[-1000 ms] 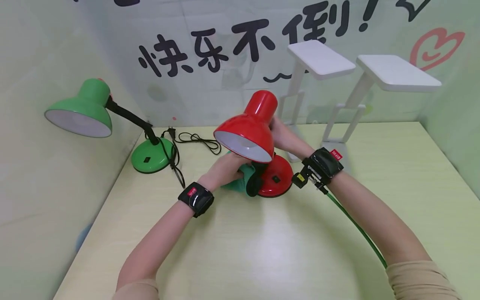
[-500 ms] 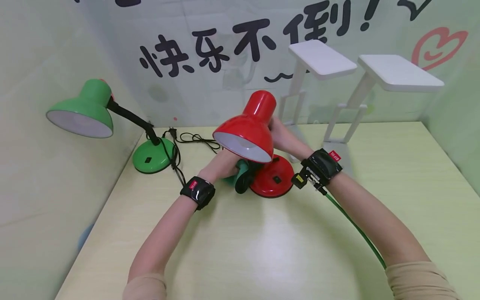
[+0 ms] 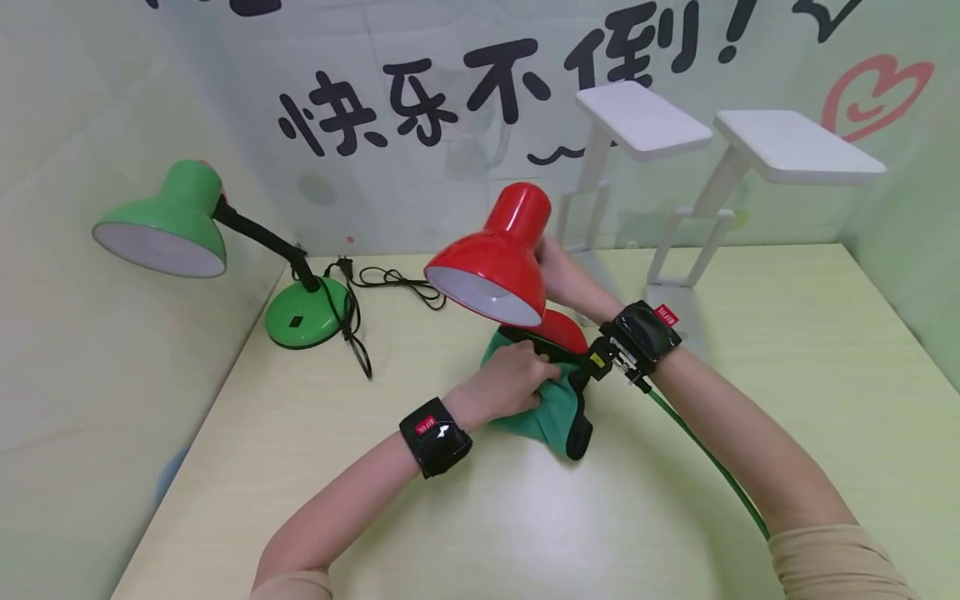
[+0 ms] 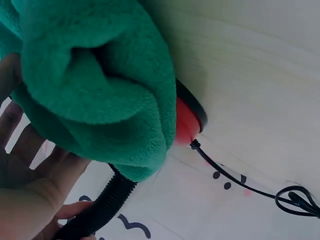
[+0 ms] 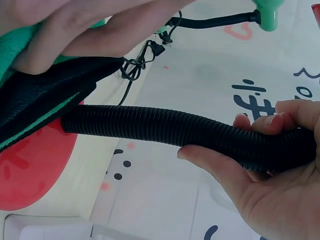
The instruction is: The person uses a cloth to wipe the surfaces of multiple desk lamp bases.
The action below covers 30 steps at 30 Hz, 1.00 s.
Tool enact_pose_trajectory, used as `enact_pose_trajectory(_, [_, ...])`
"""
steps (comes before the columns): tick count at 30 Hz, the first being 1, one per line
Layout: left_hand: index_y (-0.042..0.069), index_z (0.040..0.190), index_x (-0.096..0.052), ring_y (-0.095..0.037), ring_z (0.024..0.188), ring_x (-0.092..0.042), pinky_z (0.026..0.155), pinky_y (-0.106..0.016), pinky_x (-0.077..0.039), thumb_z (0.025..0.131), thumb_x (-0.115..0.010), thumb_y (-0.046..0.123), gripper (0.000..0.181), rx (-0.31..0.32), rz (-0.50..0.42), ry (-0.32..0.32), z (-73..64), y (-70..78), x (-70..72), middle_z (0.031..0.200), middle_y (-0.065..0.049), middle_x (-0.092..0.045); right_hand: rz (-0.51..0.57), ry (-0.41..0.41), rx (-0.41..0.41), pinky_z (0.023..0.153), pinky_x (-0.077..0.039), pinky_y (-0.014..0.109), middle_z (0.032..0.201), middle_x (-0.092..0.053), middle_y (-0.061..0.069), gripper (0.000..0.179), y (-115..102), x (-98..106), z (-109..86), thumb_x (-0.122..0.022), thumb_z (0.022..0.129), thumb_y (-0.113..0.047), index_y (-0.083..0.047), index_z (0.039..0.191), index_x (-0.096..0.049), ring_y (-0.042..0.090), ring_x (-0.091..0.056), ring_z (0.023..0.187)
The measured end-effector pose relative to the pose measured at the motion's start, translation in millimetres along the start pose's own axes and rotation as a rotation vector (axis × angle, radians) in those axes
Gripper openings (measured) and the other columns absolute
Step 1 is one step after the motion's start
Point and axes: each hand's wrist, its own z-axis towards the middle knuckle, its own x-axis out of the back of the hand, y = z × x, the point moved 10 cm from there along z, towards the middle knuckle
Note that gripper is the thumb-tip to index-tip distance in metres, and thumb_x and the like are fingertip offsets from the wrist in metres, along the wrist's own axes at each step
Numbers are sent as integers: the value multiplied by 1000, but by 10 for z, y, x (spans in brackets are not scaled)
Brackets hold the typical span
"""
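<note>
A red desk lamp (image 3: pixel 487 258) stands at the table's middle with its shade tilted down to the left. Behind the shade, my right hand (image 3: pixel 558 267) grips the lamp's black ribbed gooseneck (image 5: pixel 150 125), thumb on one side and fingers on the other. My left hand (image 3: pixel 510 383) holds a green cloth with black edging (image 3: pixel 547 417) over the front of the red base (image 5: pixel 35 170). Its fingers are bent over the fabric. Bunched folds of the cloth (image 4: pixel 100 115) hide much of the base in the left wrist view.
At the left stands a green desk lamp (image 3: pixel 303 317) with its black cord (image 3: pixel 401 279) looped on the table. Two white folding lamps (image 3: pixel 798 146) stand at the back right. A lettered sheet (image 3: pixel 420 192) hangs behind the table.
My left hand has come from the left of the red lamp's base to its front, carrying the green cloth to the right and nearer. The right hand keeps its grip on the gooseneck.
</note>
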Motion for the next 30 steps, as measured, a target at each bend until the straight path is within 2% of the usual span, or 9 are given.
enact_pose_trajectory(3, [17,106,-72,-19,90,-60,83,-31,-48,83,-68,13,24,20,-20,7,8,8,-5,94,-1,-72,7,1,-17,77,-49,22,107,-59,23,32,11,3,-5,-58,91,-3,5,120,-47,17,-57,88])
enact_pose_trajectory(6, [19,109,-70,-17,90,-57,85,-31,-46,83,-68,16,25,52,-67,-21,-8,-76,-38,95,1,-70,2,5,-43,78,-48,23,110,-57,23,35,26,11,-7,-58,91,-3,4,123,-45,20,-56,92])
enact_pose_trajectory(10, [17,110,-69,-14,80,-56,78,-27,-46,83,-69,19,27,71,-112,-29,-30,-214,-39,87,1,-68,5,15,-33,83,-46,27,112,-56,23,36,7,20,-1,-57,91,-2,5,124,-43,23,-53,98])
enact_pose_trajectory(14, [12,103,-70,-14,77,-54,75,-26,-46,80,-72,16,23,91,-156,42,-57,-427,41,82,0,-65,26,25,1,86,-44,31,109,-55,22,33,-29,24,2,-57,91,-1,6,121,-45,23,-51,99])
enact_pose_trajectory(18, [10,94,-68,-15,83,-54,81,-29,-48,76,-75,9,20,115,-212,136,-86,-757,116,84,-2,-63,27,15,24,87,-44,32,105,-57,20,30,-55,11,-4,-56,91,-1,6,118,-45,22,-52,97])
enact_pose_trajectory(20, [9,96,-64,-16,86,-53,84,-31,-48,75,-74,4,24,144,-207,165,-93,-924,139,88,-3,-62,41,6,40,86,-45,32,100,-57,16,29,-66,8,-7,-57,90,0,5,116,-46,22,-53,95])
enact_pose_trajectory(23, [7,107,-59,-19,92,-52,89,-33,-46,75,-70,-3,36,187,-136,190,-92,-1084,157,96,-5,-61,57,5,70,81,-44,29,90,-56,8,24,-84,17,-6,-58,89,1,5,110,-47,19,-53,89])
enact_pose_trajectory(26, [6,112,-56,-21,97,-50,91,-34,-44,76,-64,-6,40,192,-76,219,-85,-1104,194,101,-8,-59,50,6,79,80,-45,28,88,-56,4,22,-88,21,-6,-58,89,0,3,108,-48,18,-53,87])
enact_pose_trajectory(30, [5,107,-55,-20,95,-52,90,-33,-45,77,-63,-4,32,144,-28,268,-66,-967,257,97,-8,-60,46,4,80,79,-45,28,87,-57,5,21,-79,18,10,-58,89,0,3,108,-50,19,-54,86])
